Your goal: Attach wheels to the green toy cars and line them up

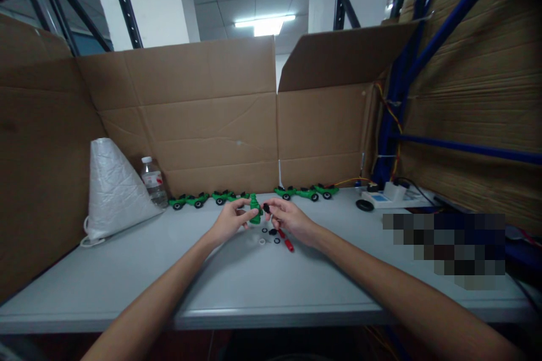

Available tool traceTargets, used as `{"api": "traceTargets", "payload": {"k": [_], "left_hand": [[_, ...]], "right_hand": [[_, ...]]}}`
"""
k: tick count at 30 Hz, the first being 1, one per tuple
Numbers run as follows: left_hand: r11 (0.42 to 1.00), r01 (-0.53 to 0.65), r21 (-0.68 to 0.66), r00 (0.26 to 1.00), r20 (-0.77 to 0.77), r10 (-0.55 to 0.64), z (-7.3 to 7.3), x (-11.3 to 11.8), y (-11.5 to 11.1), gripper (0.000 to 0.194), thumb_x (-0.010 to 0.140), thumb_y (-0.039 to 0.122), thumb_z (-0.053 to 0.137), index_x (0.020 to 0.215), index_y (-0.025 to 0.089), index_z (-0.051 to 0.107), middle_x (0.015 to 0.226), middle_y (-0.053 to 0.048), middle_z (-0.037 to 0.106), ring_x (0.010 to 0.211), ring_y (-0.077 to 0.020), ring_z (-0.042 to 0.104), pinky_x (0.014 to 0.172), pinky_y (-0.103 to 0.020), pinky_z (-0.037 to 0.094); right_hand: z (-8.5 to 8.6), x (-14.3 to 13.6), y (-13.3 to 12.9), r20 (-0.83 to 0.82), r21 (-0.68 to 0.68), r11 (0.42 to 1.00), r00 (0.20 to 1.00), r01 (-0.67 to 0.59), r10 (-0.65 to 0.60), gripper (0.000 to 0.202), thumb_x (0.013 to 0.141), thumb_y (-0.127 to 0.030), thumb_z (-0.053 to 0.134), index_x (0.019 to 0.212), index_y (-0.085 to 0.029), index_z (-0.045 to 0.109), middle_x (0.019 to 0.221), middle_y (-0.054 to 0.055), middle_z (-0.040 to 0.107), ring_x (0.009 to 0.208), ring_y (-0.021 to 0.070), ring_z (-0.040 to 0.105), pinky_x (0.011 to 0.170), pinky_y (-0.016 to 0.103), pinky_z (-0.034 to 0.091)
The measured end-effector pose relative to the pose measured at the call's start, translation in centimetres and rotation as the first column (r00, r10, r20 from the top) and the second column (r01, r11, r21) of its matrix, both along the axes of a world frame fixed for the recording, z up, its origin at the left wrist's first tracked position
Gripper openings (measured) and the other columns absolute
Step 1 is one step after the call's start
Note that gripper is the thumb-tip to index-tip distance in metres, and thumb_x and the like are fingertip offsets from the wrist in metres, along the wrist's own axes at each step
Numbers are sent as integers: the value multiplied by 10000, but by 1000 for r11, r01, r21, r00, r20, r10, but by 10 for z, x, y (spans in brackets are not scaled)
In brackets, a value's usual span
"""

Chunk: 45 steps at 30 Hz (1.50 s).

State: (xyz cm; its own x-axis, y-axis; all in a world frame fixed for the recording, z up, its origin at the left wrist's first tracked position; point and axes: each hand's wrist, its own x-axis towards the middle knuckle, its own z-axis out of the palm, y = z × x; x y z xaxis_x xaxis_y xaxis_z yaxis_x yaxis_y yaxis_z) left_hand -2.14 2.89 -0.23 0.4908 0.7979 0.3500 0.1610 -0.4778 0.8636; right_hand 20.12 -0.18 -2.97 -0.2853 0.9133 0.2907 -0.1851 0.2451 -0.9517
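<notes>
My left hand grips a green toy car body, tilted up on end above the table. Close to its right side, my right hand pinches a small black part, perhaps a wheel; whether it touches the car body I cannot tell. Below the hands lie a screwdriver with a red handle, a black ring, a white ring and another small black piece.
Several green toy cars stand along the cardboard wall. At the left are a white drawstring bag and a water bottle. A power strip with cables and a black tape roll sit at the right.
</notes>
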Motion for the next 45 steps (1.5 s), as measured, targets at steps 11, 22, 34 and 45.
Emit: {"api": "traceTargets", "payload": {"k": [11, 22, 34, 45], "left_hand": [[985, 94, -147, 994, 76, -84, 1, 0, -2, 525, 897, 601, 709, 1147, 141, 742, 1077, -118, 723, 803, -171, 641, 600, -234, 539], [931, 190, -311, 976, 165, -144, 3, -1, -6, 546, 891, 586, 737, 1210, 144, 718, 1109, -127, 726, 886, -186, 663, 698, -260, 546], [989, 89, -122, 996, 32, -85, -9, 3, 2, 539, 825, 590, 794, 1099, 145, 664, 1000, -62, 687, 720, -129, 633, 575, -229, 524], [998, 51, 22, 999, 18, -52, -7, 2, 0, 444, 835, 516, 808, 1041, 163, 635, 977, -37, 666, 702, -118, 625, 554, -212, 512]], "right_hand": [[-6, -1, 6, 29, 39, 996, 996, 79, -80, 424, 846, -584, 711, 1001, -201, 617, 798, 19, 673, 501, 89, 489, 452, 215, 364], [-3, -3, 4, 11, 118, 978, 985, 169, -172, 405, 842, -574, 675, 1001, -210, 601, 770, 15, 693, 497, 98, 505, 456, 213, 364], [-12, -5, 3, 105, 231, 962, 979, 144, -172, 318, 916, -500, 641, 1037, -207, 615, 818, 5, 689, 523, 99, 490, 488, 232, 386], [-4, -4, -3, 106, 244, 956, 976, 161, -191, 311, 881, -505, 680, 931, -219, 567, 785, 11, 676, 538, 119, 480, 494, 245, 370]]}}
